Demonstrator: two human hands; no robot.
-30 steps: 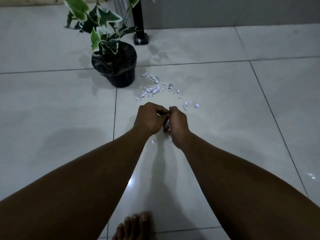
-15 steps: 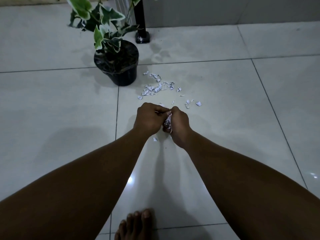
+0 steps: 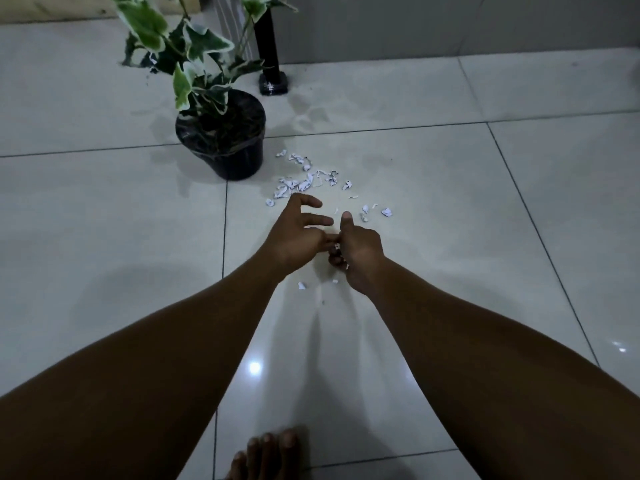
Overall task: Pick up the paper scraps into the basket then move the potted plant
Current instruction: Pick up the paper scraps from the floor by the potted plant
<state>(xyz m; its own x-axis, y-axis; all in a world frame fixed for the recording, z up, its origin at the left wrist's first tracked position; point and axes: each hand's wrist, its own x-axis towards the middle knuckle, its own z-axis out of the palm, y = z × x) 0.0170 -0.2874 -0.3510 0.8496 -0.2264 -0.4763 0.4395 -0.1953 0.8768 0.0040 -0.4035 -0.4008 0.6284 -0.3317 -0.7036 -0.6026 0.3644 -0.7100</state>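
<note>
On the tiled floor (image 3: 104,209), a potted ivy plant (image 3: 221,133) in a black pot stands left of and beyond the hands. The left hand (image 3: 298,233) has fingers spread, released, touching the right hand (image 3: 360,251), which is curled around a few gathered scraps, thumb up. Small, white, crumpled paper scraps (image 3: 304,181) lie scattered just beyond both hands, beside the pot; two bits lie beneath the wrists.

I'm standing on big glossy pale tiles (image 3: 398,150) with thin dark grout lines, and dim light is bouncing off them as a small bright spot (image 3: 255,368) near me. A black post (image 3: 268,39) on a square foot is sitting at the far edge, against a plain grey wall (image 3: 433,22).
</note>
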